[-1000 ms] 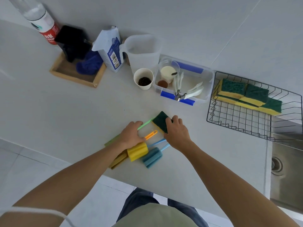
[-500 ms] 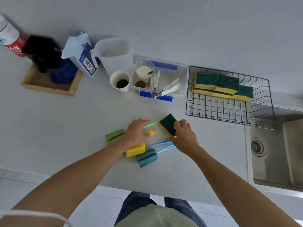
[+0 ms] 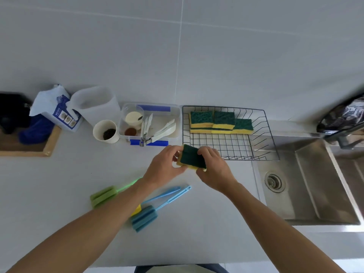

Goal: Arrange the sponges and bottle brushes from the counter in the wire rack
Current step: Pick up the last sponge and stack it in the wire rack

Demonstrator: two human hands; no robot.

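Observation:
Both hands hold one green-and-yellow sponge [image 3: 192,159] just in front of the wire rack [image 3: 265,123]. My left hand [image 3: 164,167] grips its left edge and my right hand [image 3: 213,166] grips its right side. Several matching sponges [image 3: 221,122] lie in a row along the back of the rack. On the counter near me lie a green bottle brush [image 3: 104,196], a blue bottle brush [image 3: 144,217] with a long handle, and a yellow brush [image 3: 137,208] mostly hidden under my left forearm.
A clear plastic box [image 3: 173,119] with white utensils sits left of the rack, next to a paper cup [image 3: 106,132], a white jug [image 3: 94,104], a blue-and-white bag [image 3: 57,109] and a wooden tray [image 3: 47,148]. A steel sink [image 3: 315,184] lies to the right.
The sponge has been lifted off the counter and carried right toward the rack. My left hand left the brushes and now holds the sponge too. The camera view swung right.

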